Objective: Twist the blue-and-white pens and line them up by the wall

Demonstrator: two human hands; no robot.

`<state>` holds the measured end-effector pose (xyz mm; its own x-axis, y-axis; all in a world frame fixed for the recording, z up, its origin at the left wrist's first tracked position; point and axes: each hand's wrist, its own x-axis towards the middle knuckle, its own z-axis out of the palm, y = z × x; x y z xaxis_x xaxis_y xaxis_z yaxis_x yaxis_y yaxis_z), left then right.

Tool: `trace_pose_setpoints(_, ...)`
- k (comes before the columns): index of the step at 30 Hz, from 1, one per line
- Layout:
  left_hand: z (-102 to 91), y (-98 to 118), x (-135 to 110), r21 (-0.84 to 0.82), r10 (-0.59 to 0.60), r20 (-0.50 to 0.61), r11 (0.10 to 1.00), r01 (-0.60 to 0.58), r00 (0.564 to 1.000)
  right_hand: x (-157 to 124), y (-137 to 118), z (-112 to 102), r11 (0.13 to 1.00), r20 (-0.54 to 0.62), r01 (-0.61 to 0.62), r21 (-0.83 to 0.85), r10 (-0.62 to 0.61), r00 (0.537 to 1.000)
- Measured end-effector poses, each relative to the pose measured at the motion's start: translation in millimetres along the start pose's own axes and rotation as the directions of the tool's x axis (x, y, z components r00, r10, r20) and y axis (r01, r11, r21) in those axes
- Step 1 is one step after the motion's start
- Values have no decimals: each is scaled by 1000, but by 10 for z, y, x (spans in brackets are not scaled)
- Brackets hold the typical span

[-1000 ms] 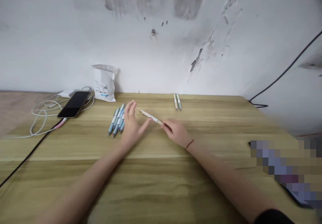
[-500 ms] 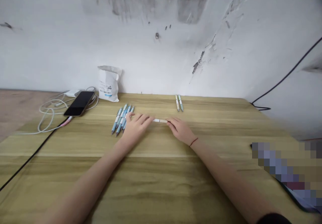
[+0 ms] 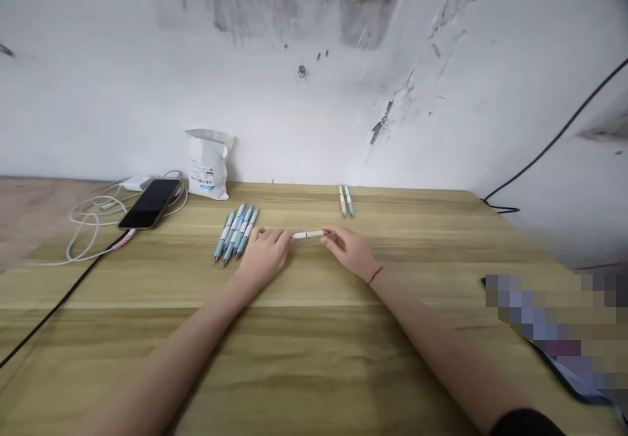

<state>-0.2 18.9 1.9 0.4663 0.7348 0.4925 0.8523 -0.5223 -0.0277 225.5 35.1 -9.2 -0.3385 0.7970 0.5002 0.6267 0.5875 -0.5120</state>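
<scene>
A white and cream pen [image 3: 309, 234] lies crosswise between my hands, just above or on the table. My left hand [image 3: 266, 253] is closed around its left end, palm down, fingers curled. At the pen's other end, near the metal tip, the thumb and fingers of my right hand [image 3: 350, 251] pinch it. Just left of my left hand is a bunch of several blue and white pens [image 3: 235, 233], side by side. Two more pens, one cream [image 3: 342, 202] and one green [image 3: 349, 202], lie together near the wall.
A phone [image 3: 151, 204] rests on coiled white cable [image 3: 81, 227] at the left. The white packet [image 3: 208, 165] stands against the wall [image 3: 275, 109]. A pixelated, dark-edged item [image 3: 554, 338] lies at the right of the wooden table [image 3: 314, 357]. A black cable [image 3: 554, 138] hangs at right.
The fingers of my left hand have curled in closer on the pen. My right fingers have shifted slightly, showing the pen's metal tip. The whole view has moved a little.
</scene>
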Motion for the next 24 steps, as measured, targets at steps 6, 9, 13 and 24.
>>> trace_pose_setpoints(6,7,38,-6,-29,65,113,998,-62,991,-7,-14,56,969,39,-181,168,177,983)
trace_pose_setpoints(9,-16,64,-15,-28,2,143,1000,2,990,-6,-31,66,948,35,-212,240,209,977)
trace_pose_setpoints(13,-24,56,-19,-18,-4,151,1000,7,989,2,-64,42,942,89,-206,266,189,978)
trace_pose_setpoints(24,49,79,-24,-99,63,85,994,-54,994,-25,-70,96,941,80,-194,276,179,981)
